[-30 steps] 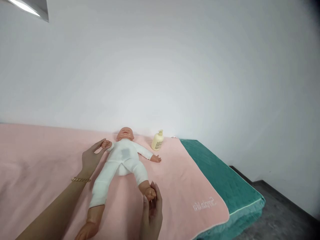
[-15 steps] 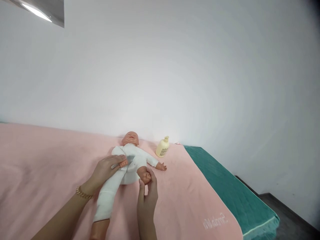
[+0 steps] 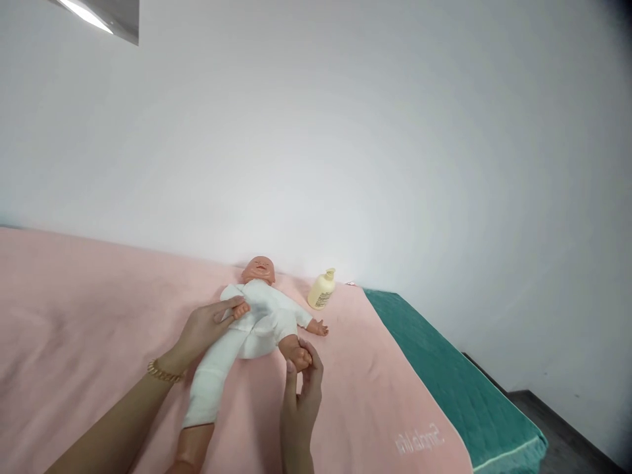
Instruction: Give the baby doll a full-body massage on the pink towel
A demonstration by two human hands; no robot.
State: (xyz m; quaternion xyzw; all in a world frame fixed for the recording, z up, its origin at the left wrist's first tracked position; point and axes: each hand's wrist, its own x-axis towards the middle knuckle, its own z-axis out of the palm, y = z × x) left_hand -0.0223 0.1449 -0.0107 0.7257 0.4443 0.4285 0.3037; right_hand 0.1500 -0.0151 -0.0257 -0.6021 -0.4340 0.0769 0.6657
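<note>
A baby doll [image 3: 261,306] with a white cloth body lies on its back, its head toward the wall. My left hand [image 3: 205,329] pinches the doll's hand on the left side of its torso between thumb and fingers. Around the foot of the doll's bent leg on the right, my right hand [image 3: 303,395] is closed, thumb on one side and fingers on the other. The doll's other leg stretches toward me, its foot partly cut off by the lower edge. A bracelet circles my left wrist.
A pale yellow pump bottle [image 3: 321,289] stands right of the doll, near the wall [image 3: 316,131]. Under both lies a pink sheet [image 3: 375,395] with lettering near its right corner. Beyond it shows a green mattress [image 3: 454,368], with a dark floor past its edge.
My right hand has moved the doll's foot right and slightly toward me, straightening that leg a little. My left hand, with the doll's hand, has shifted slightly up and left.
</note>
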